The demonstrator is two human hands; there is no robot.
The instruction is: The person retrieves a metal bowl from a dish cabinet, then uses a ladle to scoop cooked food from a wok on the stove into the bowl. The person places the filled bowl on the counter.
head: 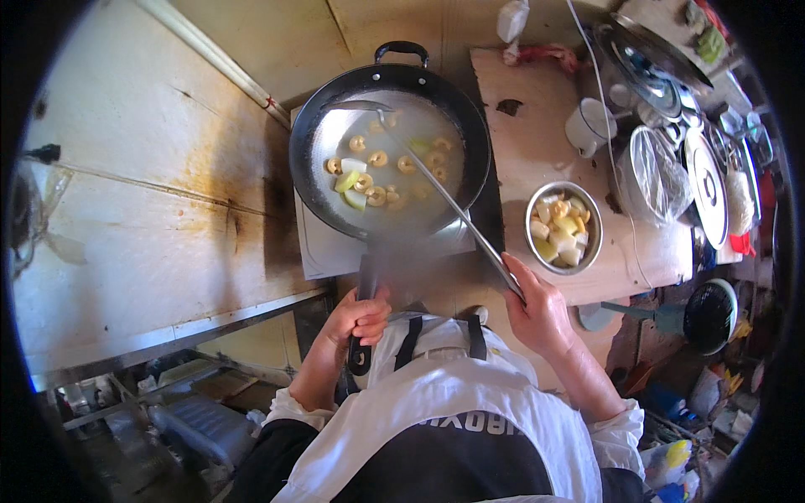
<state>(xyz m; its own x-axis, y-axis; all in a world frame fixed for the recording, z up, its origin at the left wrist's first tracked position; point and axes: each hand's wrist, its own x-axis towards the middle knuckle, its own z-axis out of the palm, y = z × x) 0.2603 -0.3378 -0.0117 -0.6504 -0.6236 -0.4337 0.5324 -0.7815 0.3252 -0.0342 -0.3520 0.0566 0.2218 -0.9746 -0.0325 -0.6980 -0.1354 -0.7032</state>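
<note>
My left hand point(365, 316) is closed around the long black handle of a wok point(302, 163). In the wok, pale cloudy liquid holds several ring-shaped tan pieces and a few white-green chunks. My right hand point(539, 306) grips the handle of a long metal ladle point(449, 200), whose bowl rests at the wok's upper left inside. Right of the wok stands a round metal bowl point(597, 220) with pale chunks and tan pieces in it. A blurred grey patch, perhaps steam, hides the joint of wok and handle.
The wok stands on a white cooktop point(317, 251) beside a stained wall panel point(157, 170). On the wooden table point(541, 144) at the right are a white enamel mug point(588, 129), a plastic-covered bowl point(654, 173), a white lid point(705, 187), stacked metal lids and a thin cord.
</note>
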